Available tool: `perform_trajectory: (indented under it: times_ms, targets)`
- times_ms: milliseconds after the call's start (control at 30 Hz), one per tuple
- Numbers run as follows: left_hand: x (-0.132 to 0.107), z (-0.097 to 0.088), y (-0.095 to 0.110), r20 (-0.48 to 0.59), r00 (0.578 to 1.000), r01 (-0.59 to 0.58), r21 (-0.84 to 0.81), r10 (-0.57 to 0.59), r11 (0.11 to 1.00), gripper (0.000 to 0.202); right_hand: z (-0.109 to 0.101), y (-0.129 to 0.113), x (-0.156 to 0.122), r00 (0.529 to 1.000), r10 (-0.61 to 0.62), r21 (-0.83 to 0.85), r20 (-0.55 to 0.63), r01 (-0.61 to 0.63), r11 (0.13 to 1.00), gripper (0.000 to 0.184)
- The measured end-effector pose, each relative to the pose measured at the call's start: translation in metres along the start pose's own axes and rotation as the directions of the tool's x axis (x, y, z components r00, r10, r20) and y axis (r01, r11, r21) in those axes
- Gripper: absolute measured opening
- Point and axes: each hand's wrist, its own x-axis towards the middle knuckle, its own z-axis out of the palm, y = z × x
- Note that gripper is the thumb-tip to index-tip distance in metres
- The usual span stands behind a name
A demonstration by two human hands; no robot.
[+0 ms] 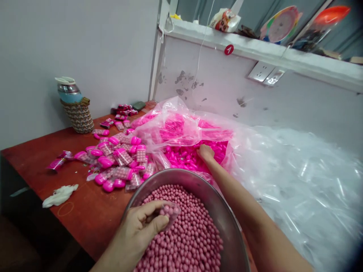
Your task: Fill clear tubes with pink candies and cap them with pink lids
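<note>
My left hand (pixel 147 226) is closed round a small clear plastic container (pixel 170 212) with pink balls in it. It is held over a metal bowl (pixel 236 226) that is filled with loose pink balls (pixel 187 234). My right hand (pixel 206 152) reaches past the bowl into an open plastic bag (pixel 181 134) of bright pink caps (pixel 184 156). Its fingers are curled down among the caps, and what they hold, if anything, is hidden. Left of the bag lies a heap of filled containers (pixel 121 156) with pink caps on.
On the red table (pixel 93 219) lie a crumpled white tissue (pixel 60 195) and small pink packets (pixel 58 161). A flask in a woven holder (pixel 78 113) stands at the back left. A large bag of clear containers (pixel 309 181) fills the right side. Overhead runs a cluttered ledge (pixel 255 47).
</note>
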Motion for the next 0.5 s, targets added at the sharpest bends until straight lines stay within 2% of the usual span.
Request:
perform_trajectory:
  times_ms: [100,267,333,500]
  targets:
    - [0.0,0.0,-0.004,-0.018,1.0,-0.014,-0.018,0.014,1.0,0.034,0.0,0.002,-0.01,0.987,-0.152,0.108,0.059,0.145,0.983,0.025]
    - [0.0,-0.001,-0.01,0.007,0.999,-0.033,-0.012,0.033,0.999,0.034,-0.002,0.0,-0.034,0.908,-0.41,0.325,0.084,0.364,0.873,0.018]
    - [-0.002,-0.001,-0.01,-0.012,0.999,-0.045,-0.003,0.045,0.999,0.035,-0.007,0.004,-0.04,0.893,-0.447,0.399,0.049,0.393,0.829,0.015]
    - [-0.004,0.001,-0.008,-0.04,0.997,-0.06,-0.016,0.06,0.998,0.036,-0.033,0.024,-0.048,0.905,-0.419,0.564,-0.072,0.383,0.731,0.02]
